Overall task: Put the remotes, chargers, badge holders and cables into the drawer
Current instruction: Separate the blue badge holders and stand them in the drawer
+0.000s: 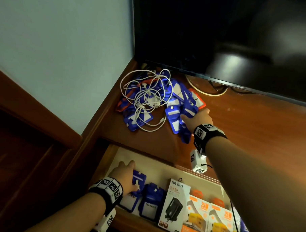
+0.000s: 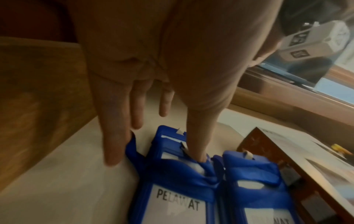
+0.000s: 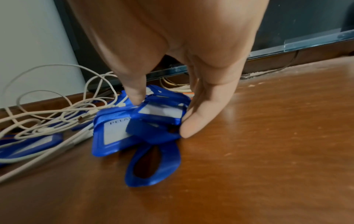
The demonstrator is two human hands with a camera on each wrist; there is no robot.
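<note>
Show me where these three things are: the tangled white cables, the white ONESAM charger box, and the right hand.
white cables (image 1: 146, 99), head view, middle of the tangle.
ONESAM charger box (image 1: 175, 204), head view, front face.
right hand (image 1: 198, 118), head view, back of the hand.

Glossy wood cabinet top, blue plastic badge holders

Drawer contents: two blue plastic badge holders marked PELAWAT, one white boxed black charger, two orange boxed chargers. Cabinet top: one tangle of white cables over a pile of blue and orange badge holders (overlapping, number indeterminate).
</note>
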